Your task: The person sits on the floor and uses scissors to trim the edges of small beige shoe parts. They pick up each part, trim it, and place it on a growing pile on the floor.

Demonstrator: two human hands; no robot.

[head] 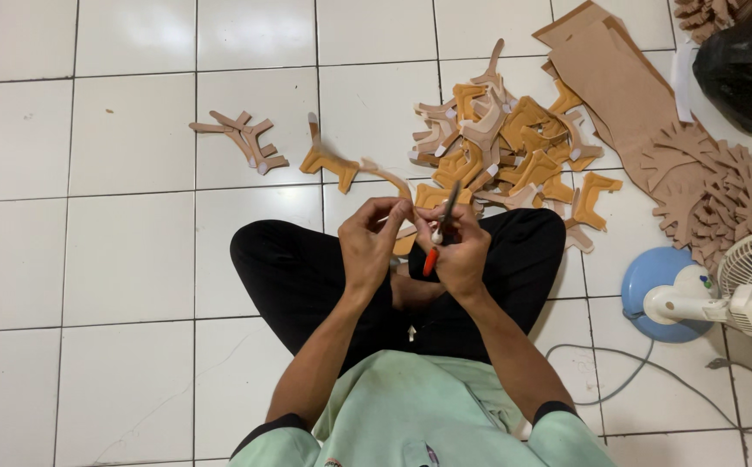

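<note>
Tan cutouts (514, 143) beyond hands (415, 246)

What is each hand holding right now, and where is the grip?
The right hand grips a thin orange-handled tool around its middle. The left hand pinches the end of a tan cut-out leather piece.
</note>
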